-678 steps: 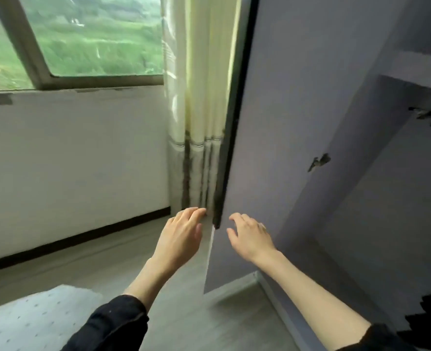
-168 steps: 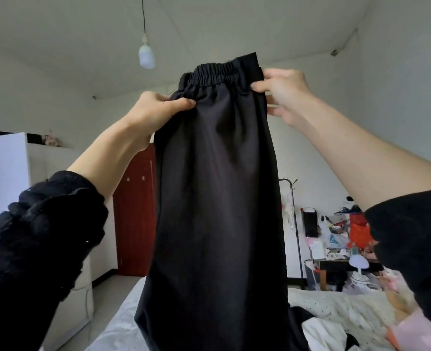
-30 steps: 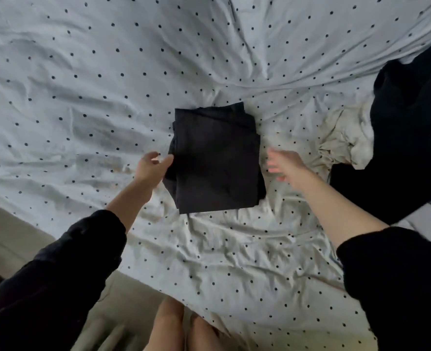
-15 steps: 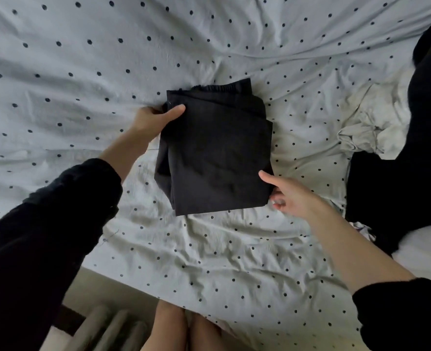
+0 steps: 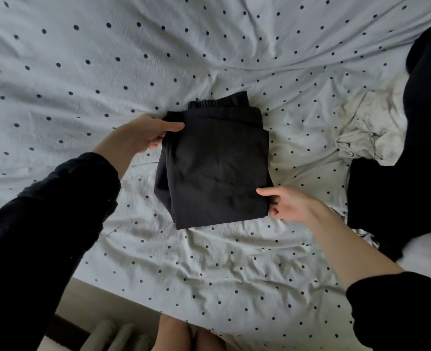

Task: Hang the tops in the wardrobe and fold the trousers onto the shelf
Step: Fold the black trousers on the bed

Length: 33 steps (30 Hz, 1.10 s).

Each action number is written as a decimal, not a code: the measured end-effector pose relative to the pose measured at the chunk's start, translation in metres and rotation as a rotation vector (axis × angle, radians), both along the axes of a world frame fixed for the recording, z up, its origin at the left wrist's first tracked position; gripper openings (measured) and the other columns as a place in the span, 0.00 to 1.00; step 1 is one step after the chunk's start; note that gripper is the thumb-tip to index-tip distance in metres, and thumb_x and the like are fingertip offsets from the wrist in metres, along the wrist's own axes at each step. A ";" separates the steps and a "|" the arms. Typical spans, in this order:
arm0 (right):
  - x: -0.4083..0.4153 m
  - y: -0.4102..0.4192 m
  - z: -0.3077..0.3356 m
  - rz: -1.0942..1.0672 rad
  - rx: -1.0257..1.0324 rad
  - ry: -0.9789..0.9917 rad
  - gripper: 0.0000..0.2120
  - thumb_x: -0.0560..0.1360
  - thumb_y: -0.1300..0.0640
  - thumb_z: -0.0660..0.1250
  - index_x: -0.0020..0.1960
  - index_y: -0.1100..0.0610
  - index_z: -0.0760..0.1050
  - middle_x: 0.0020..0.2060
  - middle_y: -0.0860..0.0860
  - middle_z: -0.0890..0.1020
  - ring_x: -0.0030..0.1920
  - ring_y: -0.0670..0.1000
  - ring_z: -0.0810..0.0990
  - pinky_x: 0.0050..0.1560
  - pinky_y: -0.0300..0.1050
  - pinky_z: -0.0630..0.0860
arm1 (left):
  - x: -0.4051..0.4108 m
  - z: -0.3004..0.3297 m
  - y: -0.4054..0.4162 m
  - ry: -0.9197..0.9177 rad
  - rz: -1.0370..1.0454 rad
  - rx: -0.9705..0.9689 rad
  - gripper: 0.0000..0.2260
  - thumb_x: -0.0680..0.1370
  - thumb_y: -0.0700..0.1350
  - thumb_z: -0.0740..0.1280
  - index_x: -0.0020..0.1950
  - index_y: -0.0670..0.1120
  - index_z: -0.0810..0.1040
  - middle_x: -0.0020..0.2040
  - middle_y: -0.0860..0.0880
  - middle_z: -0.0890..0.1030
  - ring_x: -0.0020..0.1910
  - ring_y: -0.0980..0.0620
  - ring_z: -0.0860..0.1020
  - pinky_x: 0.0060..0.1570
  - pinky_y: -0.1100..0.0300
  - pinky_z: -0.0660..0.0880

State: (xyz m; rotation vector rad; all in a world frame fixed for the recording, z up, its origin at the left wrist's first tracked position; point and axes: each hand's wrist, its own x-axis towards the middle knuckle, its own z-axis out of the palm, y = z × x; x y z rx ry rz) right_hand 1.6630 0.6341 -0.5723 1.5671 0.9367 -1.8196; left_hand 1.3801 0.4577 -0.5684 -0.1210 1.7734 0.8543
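Both hands now pinching folded trousers (image 5: 215,163), left hand (image 5: 143,134), right hand (image 5: 289,203), black garment (image 5: 399,188) beside on bedsheet (image 5: 83,72)

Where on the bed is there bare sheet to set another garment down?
Bare dotted white sheet lies left of and beyond the folded black trousers, and between them and the bed's near edge. The right is crowded: crumpled cream garment, black clothing pile.
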 end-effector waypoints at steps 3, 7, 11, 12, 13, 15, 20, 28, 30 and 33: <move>0.003 -0.004 0.006 0.028 0.052 -0.022 0.04 0.73 0.62 0.69 0.45 0.56 0.75 0.39 0.48 0.77 0.33 0.45 0.69 0.33 0.40 0.57 | 0.012 0.010 -0.003 -0.008 0.025 -0.014 0.13 0.68 0.48 0.76 0.35 0.47 0.72 0.26 0.53 0.72 0.29 0.55 0.66 0.39 0.59 0.64; 0.018 -0.009 0.026 0.063 0.082 -0.054 0.05 0.72 0.61 0.69 0.44 0.54 0.75 0.40 0.47 0.78 0.36 0.45 0.71 0.36 0.38 0.61 | 0.039 0.029 -0.024 -0.065 0.088 -0.039 0.10 0.70 0.46 0.74 0.37 0.46 0.74 0.30 0.53 0.73 0.32 0.56 0.68 0.39 0.62 0.64; 0.040 -0.014 0.052 0.164 0.186 -0.097 0.05 0.69 0.60 0.70 0.42 0.54 0.74 0.42 0.49 0.77 0.35 0.46 0.71 0.36 0.38 0.62 | 0.081 0.049 -0.066 -0.158 0.089 -0.063 0.09 0.72 0.45 0.72 0.38 0.47 0.73 0.30 0.52 0.72 0.29 0.56 0.68 0.39 0.62 0.63; 0.045 -0.016 0.056 0.212 0.211 -0.108 0.06 0.69 0.59 0.71 0.43 0.54 0.74 0.44 0.50 0.77 0.36 0.47 0.71 0.36 0.39 0.63 | 0.093 0.052 -0.076 -0.173 0.080 -0.087 0.07 0.73 0.45 0.71 0.39 0.46 0.74 0.31 0.52 0.74 0.29 0.56 0.71 0.39 0.63 0.64; 0.053 -0.020 0.060 0.260 0.224 -0.114 0.08 0.69 0.58 0.71 0.45 0.54 0.74 0.47 0.50 0.77 0.38 0.47 0.72 0.39 0.40 0.64 | 0.108 0.054 -0.088 -0.202 0.077 -0.112 0.06 0.74 0.44 0.70 0.41 0.46 0.75 0.32 0.52 0.76 0.29 0.57 0.73 0.38 0.63 0.64; 0.067 -0.028 0.065 0.340 0.251 -0.105 0.13 0.70 0.56 0.71 0.53 0.55 0.74 0.53 0.48 0.75 0.48 0.47 0.74 0.49 0.43 0.67 | 0.133 0.057 -0.110 -0.256 0.069 -0.139 0.03 0.75 0.42 0.69 0.43 0.44 0.77 0.32 0.52 0.79 0.26 0.59 0.76 0.35 0.64 0.61; 0.086 -0.053 0.051 0.185 0.297 -0.016 0.17 0.69 0.59 0.74 0.56 0.60 0.77 0.56 0.52 0.81 0.57 0.51 0.78 0.59 0.49 0.74 | 0.162 0.048 -0.141 -0.211 0.056 -0.159 0.12 0.75 0.41 0.69 0.59 0.45 0.77 0.48 0.48 0.81 0.41 0.55 0.79 0.45 0.59 0.66; 0.103 -0.050 0.030 0.021 0.244 0.059 0.11 0.74 0.51 0.68 0.54 0.53 0.74 0.50 0.49 0.78 0.57 0.51 0.75 0.67 0.59 0.65 | 0.132 0.027 -0.152 -0.097 -0.228 -0.156 0.14 0.74 0.47 0.70 0.60 0.49 0.78 0.60 0.50 0.78 0.63 0.50 0.72 0.63 0.51 0.61; 0.111 -0.047 0.030 0.014 0.229 0.087 0.15 0.72 0.46 0.69 0.56 0.50 0.74 0.55 0.48 0.77 0.61 0.50 0.74 0.66 0.59 0.66 | 0.128 0.024 -0.152 -0.099 -0.281 -0.153 0.15 0.75 0.47 0.70 0.61 0.49 0.78 0.59 0.52 0.79 0.63 0.51 0.72 0.63 0.53 0.62; 0.114 -0.045 0.031 0.014 0.148 0.082 0.28 0.65 0.40 0.71 0.61 0.49 0.74 0.61 0.49 0.76 0.63 0.50 0.73 0.64 0.57 0.68 | 0.125 0.024 -0.150 -0.152 -0.320 -0.135 0.18 0.76 0.46 0.68 0.66 0.48 0.74 0.61 0.53 0.77 0.65 0.53 0.70 0.68 0.51 0.58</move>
